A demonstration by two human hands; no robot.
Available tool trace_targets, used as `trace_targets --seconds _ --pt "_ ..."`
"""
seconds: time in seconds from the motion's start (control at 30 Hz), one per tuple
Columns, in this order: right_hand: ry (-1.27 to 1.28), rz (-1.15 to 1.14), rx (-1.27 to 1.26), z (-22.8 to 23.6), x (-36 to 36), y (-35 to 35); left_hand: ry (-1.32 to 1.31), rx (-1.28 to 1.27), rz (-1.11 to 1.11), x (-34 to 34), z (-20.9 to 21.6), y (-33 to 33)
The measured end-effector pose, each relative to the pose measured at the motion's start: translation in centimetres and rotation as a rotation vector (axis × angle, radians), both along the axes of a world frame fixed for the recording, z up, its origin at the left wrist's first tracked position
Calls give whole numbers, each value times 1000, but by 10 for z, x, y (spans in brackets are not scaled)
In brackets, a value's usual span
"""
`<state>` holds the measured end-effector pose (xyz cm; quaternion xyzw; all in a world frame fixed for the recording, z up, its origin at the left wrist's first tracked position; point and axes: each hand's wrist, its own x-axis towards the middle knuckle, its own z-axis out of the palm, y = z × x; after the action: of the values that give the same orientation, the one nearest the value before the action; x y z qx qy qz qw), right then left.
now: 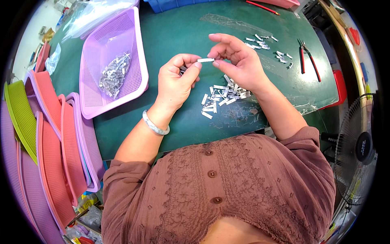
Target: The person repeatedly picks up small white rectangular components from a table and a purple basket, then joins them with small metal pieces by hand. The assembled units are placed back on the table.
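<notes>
Green table (183, 32), both raised hands pinching small metal strip (205, 60)

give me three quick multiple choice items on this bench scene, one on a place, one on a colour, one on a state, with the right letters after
1. Where does the loose pile of metal clips lie?
A. on the green mat below the hands
B. inside the fan
C. on a red basket

2. What colour is the mesh basket that holds finished clips?
A. green
B. purple
C. white

3. How is the small white strip held?
A. lying flat on the mat
B. pinched between the left hand and the right hand
C. clamped in the pliers

Answers:
1 A, the pile rests on the mat under the right wrist.
2 B, its walls are pale purple.
3 B, fingertips of both hands grip its ends above the mat.
</notes>
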<state>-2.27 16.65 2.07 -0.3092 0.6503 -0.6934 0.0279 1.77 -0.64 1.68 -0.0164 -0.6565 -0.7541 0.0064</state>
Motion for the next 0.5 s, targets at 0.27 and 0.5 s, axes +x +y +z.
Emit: trace_targets --seconds 0.27,0.5 --pt "58 17 -8 1 -2 2 -16 62 -59 -1 -2 -2" --pt "29 -18 454 14 -13 23 -77 208 -108 -5 -7 -5"
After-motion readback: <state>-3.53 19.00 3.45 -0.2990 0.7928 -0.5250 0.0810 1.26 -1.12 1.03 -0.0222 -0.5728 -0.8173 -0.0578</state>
